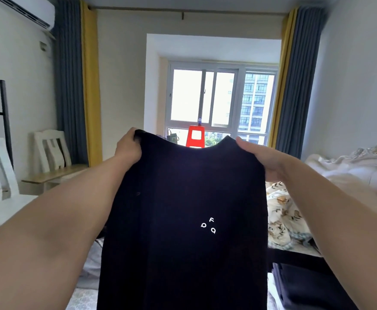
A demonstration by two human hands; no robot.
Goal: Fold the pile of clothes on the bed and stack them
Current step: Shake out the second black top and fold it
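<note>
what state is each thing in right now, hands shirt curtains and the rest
left hand: grips the shirt's top corner
right hand: holds the other top corner
black shirt: held up, hanging unfolded
dark folded clothes: stacked on the bed
curtains: drawn open
window: cannot tell if shut

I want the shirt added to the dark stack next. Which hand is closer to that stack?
Probably right. The right hand grips the shirt on the side where the dark stack lies, low right; the left hand holds the far shoulder.
</note>
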